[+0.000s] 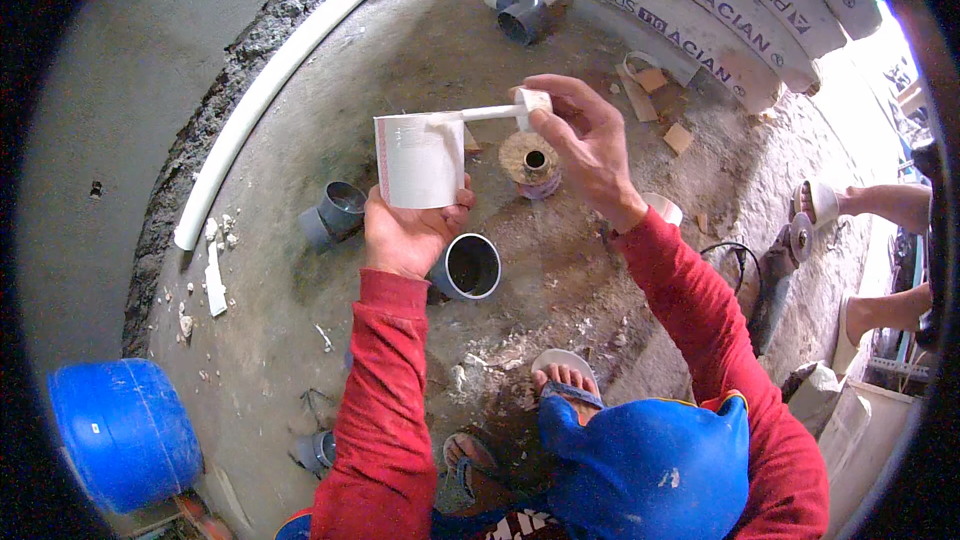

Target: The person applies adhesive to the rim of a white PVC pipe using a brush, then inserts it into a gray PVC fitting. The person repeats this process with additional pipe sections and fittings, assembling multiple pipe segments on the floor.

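A building site — rough concrete floor point(300, 130), scattered pipe fittings point(317, 227), angle grinder point(776, 280).

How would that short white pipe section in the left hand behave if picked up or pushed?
The white pipe section looks stiff: its sides stay straight in the left hand. It's probably light for its size, since that one hand supports it. Laid on its side, it would likely roll, given its smooth, cylindrical wall.

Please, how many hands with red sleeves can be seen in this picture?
2: the left hand, just left of the middle, holding a white pipe piece from below; the right hand, higher and further right, holding a white capped stick.
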Action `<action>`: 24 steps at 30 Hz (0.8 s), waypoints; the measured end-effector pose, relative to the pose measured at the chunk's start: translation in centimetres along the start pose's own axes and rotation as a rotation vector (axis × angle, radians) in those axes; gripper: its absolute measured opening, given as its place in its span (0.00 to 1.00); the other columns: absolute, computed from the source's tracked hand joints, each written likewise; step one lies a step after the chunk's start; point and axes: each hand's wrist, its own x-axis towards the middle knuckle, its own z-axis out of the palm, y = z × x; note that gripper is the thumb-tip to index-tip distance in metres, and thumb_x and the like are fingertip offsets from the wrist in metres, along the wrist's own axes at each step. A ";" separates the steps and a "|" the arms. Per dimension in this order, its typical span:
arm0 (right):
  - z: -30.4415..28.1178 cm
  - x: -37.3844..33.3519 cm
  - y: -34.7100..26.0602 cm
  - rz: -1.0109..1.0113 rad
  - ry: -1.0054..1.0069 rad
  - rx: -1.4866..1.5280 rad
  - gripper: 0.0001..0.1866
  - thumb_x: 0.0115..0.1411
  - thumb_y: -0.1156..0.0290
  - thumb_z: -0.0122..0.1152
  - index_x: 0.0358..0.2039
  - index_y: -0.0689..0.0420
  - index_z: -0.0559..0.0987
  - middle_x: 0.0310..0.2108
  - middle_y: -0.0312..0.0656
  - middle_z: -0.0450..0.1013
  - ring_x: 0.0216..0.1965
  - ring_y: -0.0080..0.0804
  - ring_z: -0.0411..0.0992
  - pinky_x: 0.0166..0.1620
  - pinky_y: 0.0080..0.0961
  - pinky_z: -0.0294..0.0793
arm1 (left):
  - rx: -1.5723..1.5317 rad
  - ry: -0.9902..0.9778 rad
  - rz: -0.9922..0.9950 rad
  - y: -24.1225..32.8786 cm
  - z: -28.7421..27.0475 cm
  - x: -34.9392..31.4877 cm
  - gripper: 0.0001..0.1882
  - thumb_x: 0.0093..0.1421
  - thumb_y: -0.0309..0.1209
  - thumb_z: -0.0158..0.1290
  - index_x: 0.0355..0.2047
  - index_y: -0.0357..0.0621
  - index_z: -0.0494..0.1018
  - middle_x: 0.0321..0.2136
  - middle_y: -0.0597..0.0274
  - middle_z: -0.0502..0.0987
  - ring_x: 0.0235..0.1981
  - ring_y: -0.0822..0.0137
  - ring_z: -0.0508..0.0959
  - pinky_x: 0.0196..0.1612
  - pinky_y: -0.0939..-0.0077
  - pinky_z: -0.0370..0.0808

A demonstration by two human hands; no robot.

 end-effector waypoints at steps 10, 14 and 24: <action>0.1 0.0 0.2 -0.004 0.059 0.026 0.19 0.66 0.73 0.61 0.56 0.62 0.76 0.51 0.44 0.79 0.50 0.27 0.77 0.56 0.27 0.76 | -0.061 -0.038 -0.011 -0.5 0.6 -0.4 0.32 0.67 0.45 0.38 0.64 0.37 0.65 0.52 0.34 0.70 0.43 0.45 0.72 0.40 0.60 0.77; 0.4 0.4 0.6 0.081 0.052 -0.032 0.19 0.66 0.71 0.62 0.56 0.62 0.77 0.49 0.42 0.79 0.49 0.26 0.76 0.55 0.26 0.76 | -0.082 -0.060 -0.030 -0.9 0.7 -0.2 0.34 0.66 0.48 0.39 0.63 0.36 0.66 0.50 0.37 0.72 0.41 0.45 0.72 0.38 0.62 0.76; -1.0 0.8 2.3 0.051 0.138 -0.145 0.15 0.63 0.69 0.66 0.49 0.61 0.81 0.38 0.34 0.79 0.38 0.19 0.75 0.43 0.20 0.76 | 0.397 -0.115 0.158 0.1 0.4 -1.8 0.34 0.67 0.57 0.42 0.59 0.42 0.70 0.48 0.48 0.78 0.37 0.49 0.77 0.34 0.60 0.75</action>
